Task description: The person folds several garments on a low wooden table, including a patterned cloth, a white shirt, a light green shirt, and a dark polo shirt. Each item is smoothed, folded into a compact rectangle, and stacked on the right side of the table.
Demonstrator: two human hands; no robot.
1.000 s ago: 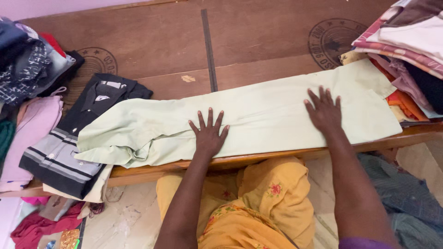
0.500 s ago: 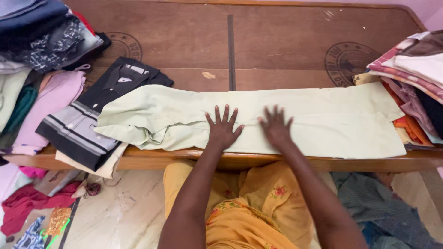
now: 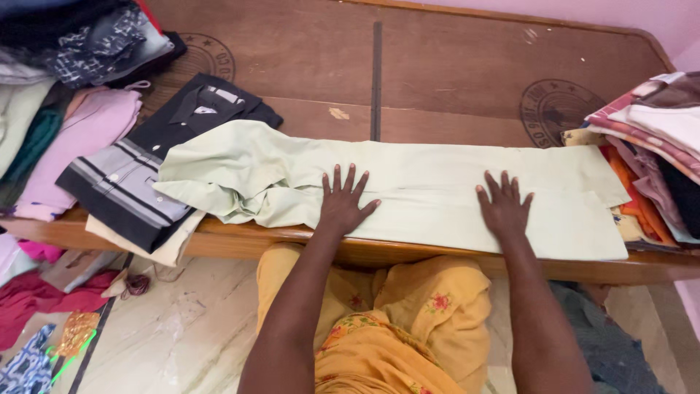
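A pale green shirt (image 3: 430, 179) lies stretched lengthwise along the front of a brown wooden bed board (image 3: 452, 73), its left end bunched and creased. My left hand (image 3: 343, 204) rests flat on the shirt near its middle, fingers spread. My right hand (image 3: 504, 208) presses flat on the cloth further right, fingers apart. Neither hand grips anything.
A black and grey striped shirt (image 3: 146, 175) lies folded under the green shirt's left end. Piled clothes (image 3: 65, 73) fill the left side, and a stack of folded fabrics (image 3: 656, 138) the right. More garments (image 3: 51, 299) lie on the tiled floor at lower left.
My right hand has slid to the right along the shirt, away from my left hand, which stays near the middle. The view has shifted slightly.
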